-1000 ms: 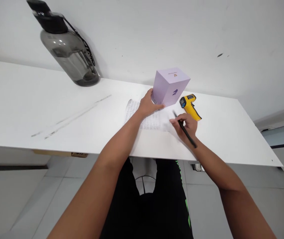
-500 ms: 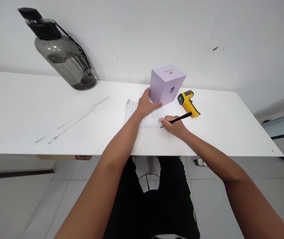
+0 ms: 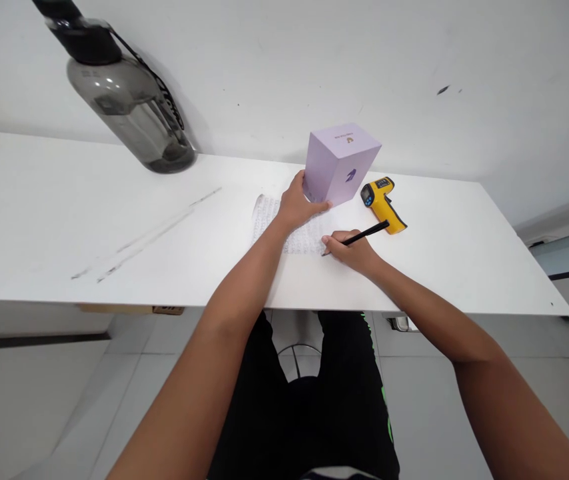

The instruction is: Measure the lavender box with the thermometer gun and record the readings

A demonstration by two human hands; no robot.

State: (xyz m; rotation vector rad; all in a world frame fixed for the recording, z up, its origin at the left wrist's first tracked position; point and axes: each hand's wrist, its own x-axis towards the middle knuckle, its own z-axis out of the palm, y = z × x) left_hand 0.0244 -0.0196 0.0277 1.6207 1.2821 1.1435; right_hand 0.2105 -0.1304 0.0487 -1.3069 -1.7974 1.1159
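Right hand (image 3: pixel 347 250) closed on a black pen (image 3: pixel 370 231), pinched in a writing grip, tip pointing down by the right end of the bottom rows on a sheet of paper (image 3: pixel 267 213); contact at the tip too small to confirm. Paper lies flat on the white table (image 3: pixel 464 253), covered in rows of tiny writing, not legible, partly under left hand and wrist. Left hand (image 3: pixel 297 205) spread, thumb and fingers apart around the lower near corner of a lilac box (image 3: pixel 344 177); can't tell if it presses on it. Box stands upright behind the paper: small gold emblem plus a line of fine lettering on top, unreadable, and a dark purple emblem on one side. Yellow-and-black infrared thermometer (image 3: pixel 384 207) lies on its side right of the box, display and blue buttons visible, panel print too small. Grey translucent water bottle (image 3: pixel 129 113), black lid, far left by the wall; white lettering on its strap (image 3: pixel 169 100), not clearly readable. Dark scuff marks (image 3: pixel 149 240) on the tabletop.
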